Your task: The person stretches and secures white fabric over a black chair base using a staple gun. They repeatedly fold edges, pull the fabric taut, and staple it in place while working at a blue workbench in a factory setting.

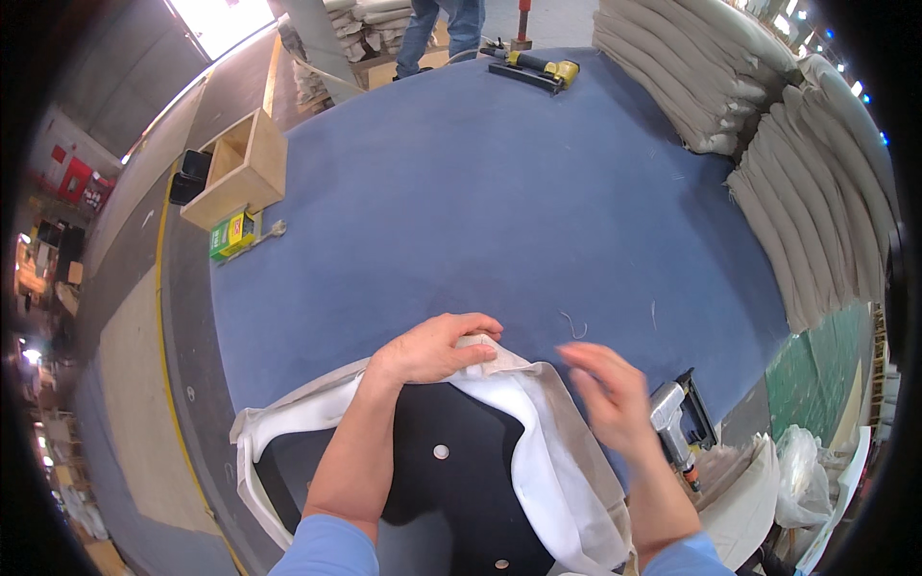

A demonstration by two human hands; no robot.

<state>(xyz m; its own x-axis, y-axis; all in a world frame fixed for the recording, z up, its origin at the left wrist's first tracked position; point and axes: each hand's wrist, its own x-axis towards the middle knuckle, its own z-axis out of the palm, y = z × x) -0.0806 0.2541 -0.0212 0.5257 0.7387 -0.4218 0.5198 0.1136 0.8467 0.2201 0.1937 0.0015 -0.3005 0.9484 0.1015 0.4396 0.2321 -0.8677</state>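
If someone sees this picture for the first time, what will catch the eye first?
The large blue table fills the middle. Toward the bottom, the left hand holds pale cloth at the edge of a black panel, with the right hand nearby, to the right. At the upper right, tall stacks of greyish cloth stand out.

The blue tabletop (461,192) looks matt and smooth from where I stand. By its near edge: a smooth black panel (451,418), soft-looking white padding (552,480), dull beige cloth (586,451). The left-edge box (269,161) is pale wood, the right-edge nail gun (669,415) shiny silvery metal.
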